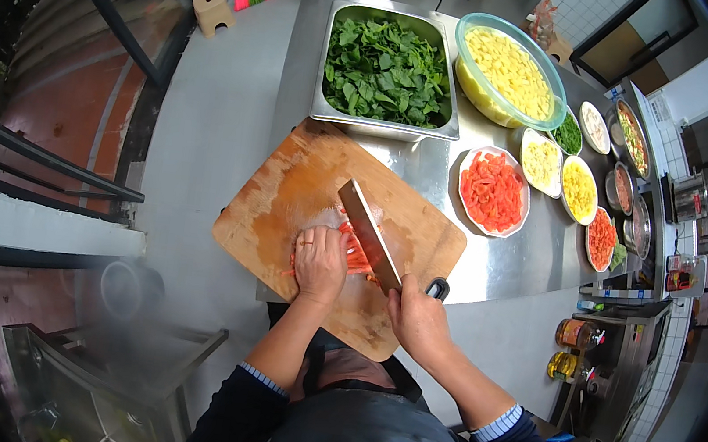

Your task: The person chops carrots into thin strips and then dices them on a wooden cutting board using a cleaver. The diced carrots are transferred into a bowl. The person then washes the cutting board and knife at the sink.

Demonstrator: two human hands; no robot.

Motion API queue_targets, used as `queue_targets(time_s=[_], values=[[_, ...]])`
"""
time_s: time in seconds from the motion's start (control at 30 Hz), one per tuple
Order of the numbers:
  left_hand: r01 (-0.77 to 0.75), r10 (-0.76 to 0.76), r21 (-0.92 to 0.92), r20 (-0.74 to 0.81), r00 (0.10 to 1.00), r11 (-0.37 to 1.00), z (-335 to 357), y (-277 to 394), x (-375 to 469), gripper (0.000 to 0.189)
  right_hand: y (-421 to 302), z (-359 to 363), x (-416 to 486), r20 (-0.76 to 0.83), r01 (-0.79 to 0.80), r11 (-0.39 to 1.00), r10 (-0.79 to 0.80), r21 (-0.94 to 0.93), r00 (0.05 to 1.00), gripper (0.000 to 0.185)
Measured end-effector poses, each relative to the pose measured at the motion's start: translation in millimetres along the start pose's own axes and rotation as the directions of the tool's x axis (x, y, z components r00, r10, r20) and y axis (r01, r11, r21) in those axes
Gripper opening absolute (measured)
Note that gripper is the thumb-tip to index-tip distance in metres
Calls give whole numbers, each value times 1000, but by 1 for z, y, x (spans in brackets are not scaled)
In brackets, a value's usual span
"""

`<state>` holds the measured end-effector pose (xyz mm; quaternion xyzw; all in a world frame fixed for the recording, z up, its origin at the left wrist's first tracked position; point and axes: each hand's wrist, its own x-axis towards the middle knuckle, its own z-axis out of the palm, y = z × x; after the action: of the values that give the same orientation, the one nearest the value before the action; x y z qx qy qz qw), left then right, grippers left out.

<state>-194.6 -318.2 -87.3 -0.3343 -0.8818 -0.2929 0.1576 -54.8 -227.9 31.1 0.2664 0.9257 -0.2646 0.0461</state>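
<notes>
On the wooden cutting board (279, 179) lie thin strips of a red vegetable (357, 260), whose exact kind I cannot tell. My left hand (321, 262) presses down on the strips from the left, its fingers bent near the blade. The kitchen cleaver (371, 233) is gripped in my right hand (418, 315), its broad blade slanting up and left across the strips. Part of the red strips is hidden under my left hand and behind the blade.
Behind the board stands a steel pan (382, 126) of leafy greens. Right of it are a large bowl (557, 103) of yellow cubes, a plate (462, 201) of red pieces and several smaller dishes. Black-handled scissors or a similar tool (438, 288) touch the board's right edge.
</notes>
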Motion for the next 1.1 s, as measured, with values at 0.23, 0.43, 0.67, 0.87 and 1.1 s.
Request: queue_targets(time_s=[0.23,0.43,0.67,0.87,1.1], values=[[-14,14,-39,9,1000,999,0,1,-1,14,-8,-5,-4,117,7,999,-2,-44,993,20],[20,-20,-16,4,1000,1000,0,1,-2,16,16,34,11,-174,101,992,-87,72,981,19],[44,-44,21,17,999,999,2,-1,-4,16,-12,-4,-4,83,19,998,-15,-53,996,19],[36,-35,-28,24,999,999,-1,2,-2,17,-5,29,11,-38,77,997,-77,-4,996,18],[49,-47,-59,44,998,997,-6,-2,2,10,-8,16,6,-54,17,1000,-17,-11,998,19]])
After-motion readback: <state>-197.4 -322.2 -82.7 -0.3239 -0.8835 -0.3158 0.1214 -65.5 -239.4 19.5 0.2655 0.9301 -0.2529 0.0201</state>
